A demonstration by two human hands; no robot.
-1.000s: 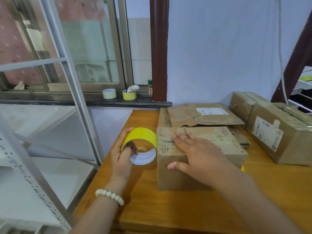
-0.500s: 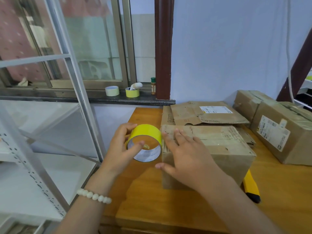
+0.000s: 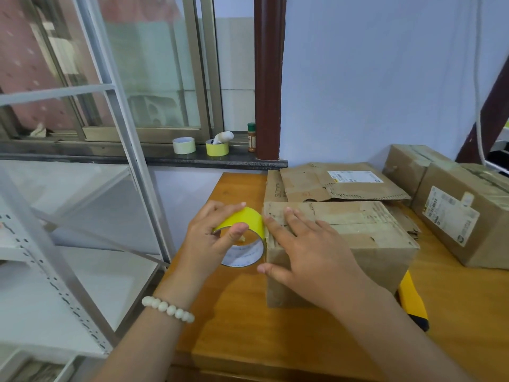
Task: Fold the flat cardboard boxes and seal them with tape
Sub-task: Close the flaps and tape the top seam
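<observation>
A folded brown cardboard box (image 3: 366, 238) stands on the wooden table (image 3: 275, 326). My right hand (image 3: 305, 249) lies flat on its top left corner, fingers straight, thumb against the near side. My left hand (image 3: 212, 238) grips a roll of yellow tape (image 3: 245, 224) held right against the box's left edge, thumb inside the ring. Flat cardboard boxes (image 3: 338, 183) are stacked just behind the folded one.
Two taped boxes (image 3: 457, 210) sit at the table's right. A yellow-and-black cutter (image 3: 413, 301) lies at the box's right near corner. Two tape rolls (image 3: 201, 146) and a small bottle (image 3: 251, 137) stand on the window sill. A metal shelf rack (image 3: 82, 216) stands left.
My left hand has turned on the tape roll, thumb now over its front rim, keeping it against the box's left edge. My right hand has slid slightly towards that edge.
</observation>
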